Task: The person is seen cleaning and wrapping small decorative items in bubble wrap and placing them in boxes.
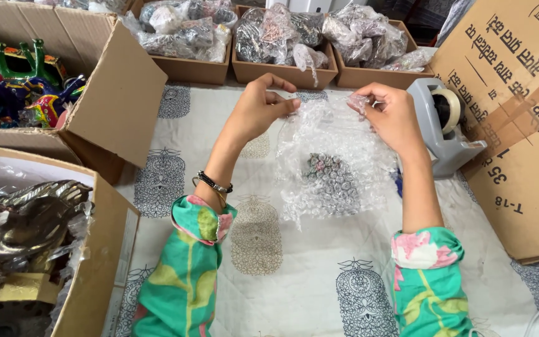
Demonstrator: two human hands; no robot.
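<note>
Clear bubble wrap sheet [335, 159] around a small grey patterned piece sits mid-cloth, left hand [260, 109] and right hand [391, 115] pinching its top corners; I'd keep it taut.

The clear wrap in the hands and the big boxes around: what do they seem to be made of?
The wrap looks like clear plastic bubble sheet: small raised bubbles, glossy, and the wrapped thing shows through. The left hand and right hand pinch its top edge. The boxes look like matte brown cardboard, with folded flaps.
</note>
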